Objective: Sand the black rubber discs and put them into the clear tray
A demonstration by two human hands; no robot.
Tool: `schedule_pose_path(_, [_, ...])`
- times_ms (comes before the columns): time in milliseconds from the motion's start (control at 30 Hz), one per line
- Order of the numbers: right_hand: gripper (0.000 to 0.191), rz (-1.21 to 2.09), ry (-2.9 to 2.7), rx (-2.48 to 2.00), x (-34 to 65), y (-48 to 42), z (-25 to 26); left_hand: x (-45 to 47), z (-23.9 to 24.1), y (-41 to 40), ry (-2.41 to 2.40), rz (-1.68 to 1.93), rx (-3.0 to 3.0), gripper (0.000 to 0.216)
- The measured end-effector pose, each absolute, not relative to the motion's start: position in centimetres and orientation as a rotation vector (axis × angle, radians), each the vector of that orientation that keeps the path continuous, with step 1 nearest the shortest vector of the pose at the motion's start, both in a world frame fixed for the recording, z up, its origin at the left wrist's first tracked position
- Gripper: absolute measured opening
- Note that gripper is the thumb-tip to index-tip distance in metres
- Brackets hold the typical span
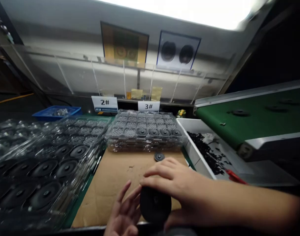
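Note:
In the lower middle, my right hand (173, 178) grips a black rounded disc-shaped part (155, 206), fingers over its top edge and thumb at its lower right. My left hand (125, 209) is open, palm turned up and fingers spread, just left of that part. Its fingertips lie close to the part's edge; whether they touch it I cannot tell. A smaller black round part with a raised centre (159, 157) rests on the cardboard sheet (113, 177), just beyond my right hand. Something dark and blurred shows at the bottom edge below my right thumb.
Clear plastic trays holding black discs fill the left (79, 167). More stacked trays (145, 144) stand behind the cardboard. A white bin (199, 152) with small black pieces and a green conveyor belt (219, 121) are at right. A blue basket (77, 110) sits back left.

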State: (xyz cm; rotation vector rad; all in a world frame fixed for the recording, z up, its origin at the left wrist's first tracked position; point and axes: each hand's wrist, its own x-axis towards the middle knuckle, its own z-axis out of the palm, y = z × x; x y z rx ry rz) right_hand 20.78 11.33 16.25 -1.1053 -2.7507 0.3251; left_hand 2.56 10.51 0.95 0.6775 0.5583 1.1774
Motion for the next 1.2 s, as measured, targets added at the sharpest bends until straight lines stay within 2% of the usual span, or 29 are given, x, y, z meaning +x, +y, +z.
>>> schedule_pose_path(67, [0.067, 0.672, -2.593, -1.113, 20.2, 11.0, 12.7, 3.2, 1.2, 9.9, 0.514, 1.098, 0.585, 0.073])
schedule_pose_path(133, [0.068, 0.871, -2.407, -1.178, 20.0, 10.9, 9.6, 3.6, 0.6, 9.8, 0.539, 1.023, 0.489, 0.075])
schedule_pose_path(267, [0.075, 1.054, -2.103, -1.352, 19.7, 11.0, 4.8, 3.2, -0.9, 10.4, 0.647, 0.858, 0.340, 0.074])
schedule_pose_path(400, [0.076, 1.186, -1.896, -1.436, 18.8, 11.3, 1.7, 2.9, -1.4, 11.7, 0.676, 0.818, 0.276, 0.062])
schedule_pose_path(633, [0.077, 1.218, -1.772, -1.520, 17.4, 12.4, -0.9, 2.4, -2.9, 13.5, 0.688, 0.825, 0.175, 0.041])
schedule_pose_path(800, [0.083, 1.147, -1.800, -1.523, 18.0, 13.1, -1.9, 1.8, -3.3, 14.5, 0.620, 0.814, 0.074, 0.044])
schedule_pose_path(967, [0.053, 0.754, -1.801, -1.854, 19.1, 12.7, -4.8, 1.4, -3.8, 15.9, 0.615, 0.877, 0.020, 0.048])
schedule_pose_path(1067, [0.047, 0.659, -1.939, -1.949, 19.1, 12.3, -7.0, 1.4, -4.3, 16.5, 0.705, 0.935, -0.016, 0.045])
schedule_pose_path(1200, [0.040, 0.586, -1.924, -1.902, 19.4, 13.6, -8.5, 1.7, -4.4, 16.9, 0.789, 0.952, -0.047, 0.053])
